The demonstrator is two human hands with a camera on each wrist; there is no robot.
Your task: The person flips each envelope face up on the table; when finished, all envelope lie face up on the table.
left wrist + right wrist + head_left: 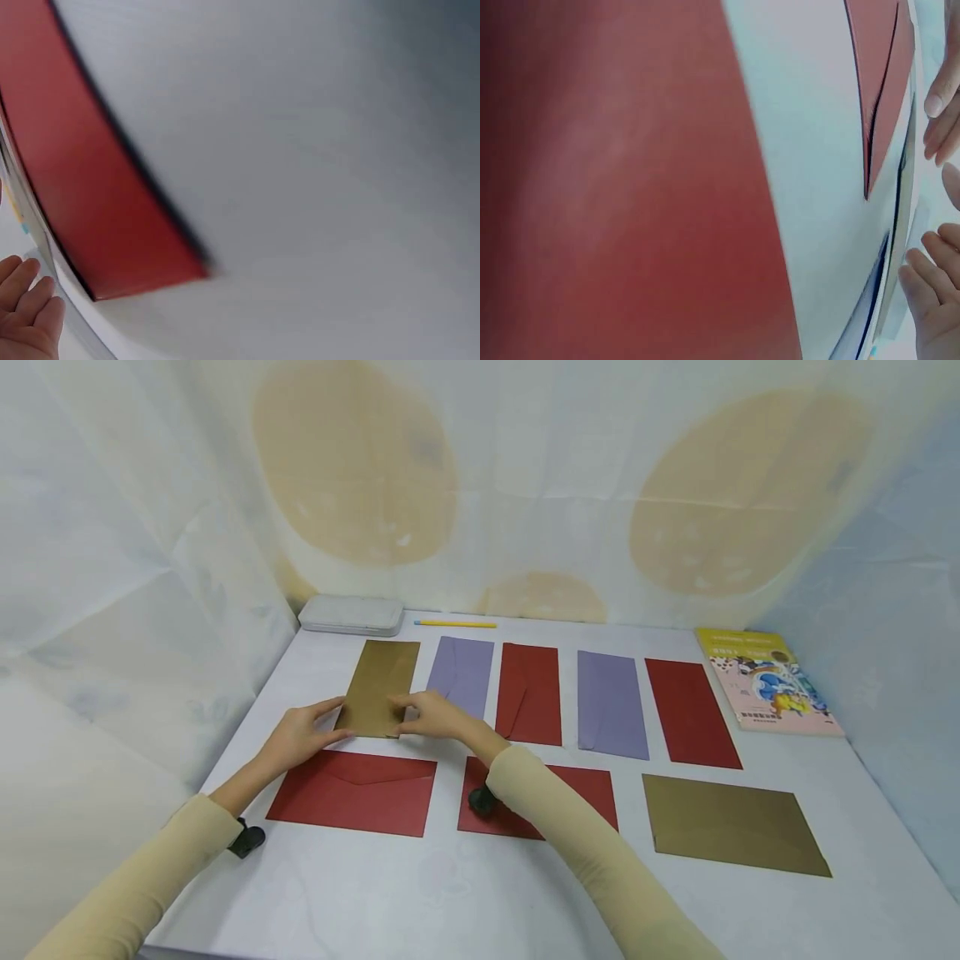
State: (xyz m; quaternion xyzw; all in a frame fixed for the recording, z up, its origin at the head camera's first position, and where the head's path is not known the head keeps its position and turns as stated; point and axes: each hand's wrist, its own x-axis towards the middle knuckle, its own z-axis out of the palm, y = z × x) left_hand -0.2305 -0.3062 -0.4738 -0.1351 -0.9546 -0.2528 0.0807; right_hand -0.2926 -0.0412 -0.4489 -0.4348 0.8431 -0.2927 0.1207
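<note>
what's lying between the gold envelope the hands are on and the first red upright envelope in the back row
One purple envelope lies between the gold envelope and the red envelope, upright like its neighbours; the right hand covers its near corner. The head view shows this.

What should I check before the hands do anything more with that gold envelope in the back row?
1. Left hand at the gold envelope's near left corner: ok.
2. Right hand at its near right edge: ok.
3. Firm grip on it: cannot tell.
4. Gold envelope apart from the purple envelope beside it: ok.
5. Red envelope in front lying flat: ok.
6. Pencil behind, apart from the row: ok.
</note>
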